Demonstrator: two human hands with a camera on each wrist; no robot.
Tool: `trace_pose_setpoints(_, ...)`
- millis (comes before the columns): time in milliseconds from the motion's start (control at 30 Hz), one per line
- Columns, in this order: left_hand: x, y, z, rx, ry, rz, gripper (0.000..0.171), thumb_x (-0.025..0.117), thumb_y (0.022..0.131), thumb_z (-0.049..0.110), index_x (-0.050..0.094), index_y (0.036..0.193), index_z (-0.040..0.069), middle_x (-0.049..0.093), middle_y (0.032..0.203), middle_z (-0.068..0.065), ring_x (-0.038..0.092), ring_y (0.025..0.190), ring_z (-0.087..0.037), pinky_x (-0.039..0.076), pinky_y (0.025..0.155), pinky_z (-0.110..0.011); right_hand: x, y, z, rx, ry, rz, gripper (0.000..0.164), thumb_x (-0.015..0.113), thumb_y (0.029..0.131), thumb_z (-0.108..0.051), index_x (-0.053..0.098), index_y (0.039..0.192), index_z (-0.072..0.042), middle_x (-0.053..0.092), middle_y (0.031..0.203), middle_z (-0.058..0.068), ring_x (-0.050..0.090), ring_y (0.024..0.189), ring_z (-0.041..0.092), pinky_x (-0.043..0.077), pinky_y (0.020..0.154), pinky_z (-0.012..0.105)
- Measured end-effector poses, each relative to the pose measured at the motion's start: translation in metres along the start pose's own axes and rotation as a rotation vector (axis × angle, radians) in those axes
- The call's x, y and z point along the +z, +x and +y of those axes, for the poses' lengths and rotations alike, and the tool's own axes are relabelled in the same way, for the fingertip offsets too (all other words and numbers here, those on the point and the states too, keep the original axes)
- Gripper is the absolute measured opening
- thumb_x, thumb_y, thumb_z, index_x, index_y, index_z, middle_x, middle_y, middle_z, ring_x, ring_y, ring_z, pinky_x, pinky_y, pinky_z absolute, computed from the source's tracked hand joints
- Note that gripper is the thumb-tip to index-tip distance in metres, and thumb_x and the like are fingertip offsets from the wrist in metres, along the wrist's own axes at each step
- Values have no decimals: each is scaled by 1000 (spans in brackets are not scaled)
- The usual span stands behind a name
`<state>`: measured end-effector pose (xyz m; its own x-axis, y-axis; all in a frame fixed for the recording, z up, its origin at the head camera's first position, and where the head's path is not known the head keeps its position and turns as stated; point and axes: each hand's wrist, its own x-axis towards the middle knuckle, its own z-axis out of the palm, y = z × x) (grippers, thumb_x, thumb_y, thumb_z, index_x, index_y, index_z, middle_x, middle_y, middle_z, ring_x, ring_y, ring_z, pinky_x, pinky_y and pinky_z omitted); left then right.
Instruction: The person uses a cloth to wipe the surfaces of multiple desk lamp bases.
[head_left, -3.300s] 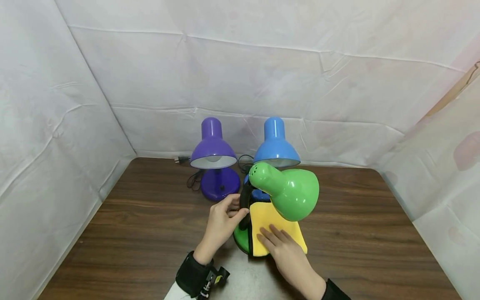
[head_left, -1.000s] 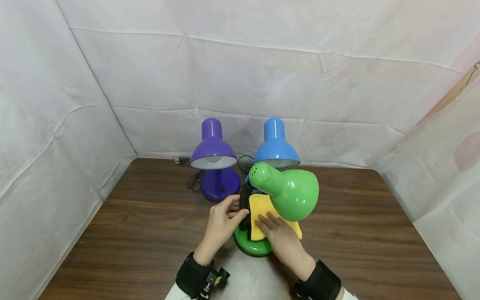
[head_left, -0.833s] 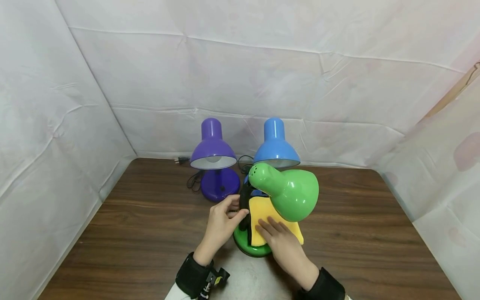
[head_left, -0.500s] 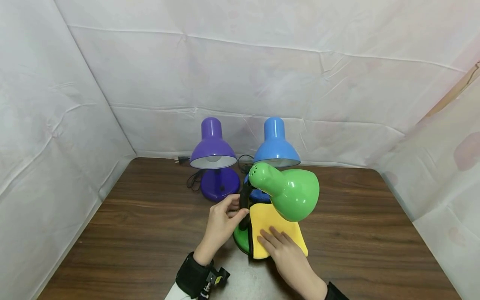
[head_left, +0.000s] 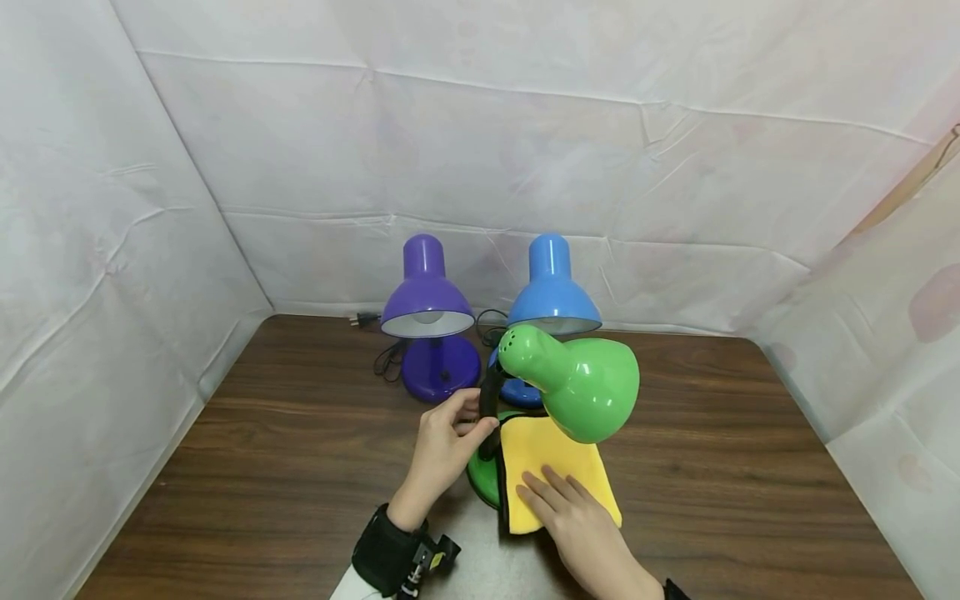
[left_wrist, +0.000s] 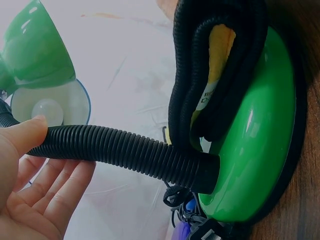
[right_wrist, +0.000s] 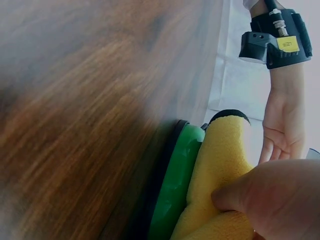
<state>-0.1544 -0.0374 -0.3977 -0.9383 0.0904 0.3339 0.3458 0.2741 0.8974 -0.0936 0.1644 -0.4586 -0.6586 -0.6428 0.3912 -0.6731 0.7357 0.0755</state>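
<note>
A green desk lamp (head_left: 592, 392) stands near the middle of the table, its shade tipped to the right. My left hand (head_left: 442, 446) pinches the lamp's black ribbed flexible neck (left_wrist: 115, 145) between thumb and fingers. Over the green base (left_wrist: 250, 145) lies a folded yellow cloth (head_left: 555, 458) with black edging, which covers much of the base in the head view. My right hand (head_left: 581, 525) rests on the cloth with its fingers stretched out. In the right wrist view, its thumb touches the side of the yellow cloth (right_wrist: 220, 155).
A purple desk lamp (head_left: 426, 296) and a blue desk lamp (head_left: 553, 296) stand behind, near the back edge. A black cord with a plug (head_left: 363, 319) lies beside the purple one. White sheeting (head_left: 450, 150) encloses the brown wooden table (head_left: 300, 467).
The right hand first slides the cloth back toward the blue lamp, then draws it toward the front, baring the rear of the green base. The left hand and the lamps stay put.
</note>
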Motion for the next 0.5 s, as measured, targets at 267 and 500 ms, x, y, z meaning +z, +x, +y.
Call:
trace_pose_setpoints(267, 1, 1, -4, 10, 13, 10, 28, 71, 79, 3, 62, 106, 2, 66, 89, -12, 66, 81, -24, 55, 65, -18, 6, 12, 6, 41, -27, -45, 45, 66, 75, 4, 63, 116, -14, 60, 123, 2, 56, 114, 23, 51, 86, 40)
trace_pose_setpoints(500, 6, 4, -33, 25, -5, 16, 30, 73, 79, 11, 63, 108, 11, 67, 90, -6, 66, 82, -17, 55, 65, -18, 16, 28, 15, 70, -30, -59, 43, 68, 76, 5, 64, 115, -12, 60, 123, 4, 56, 114, 25, 50, 88, 41)
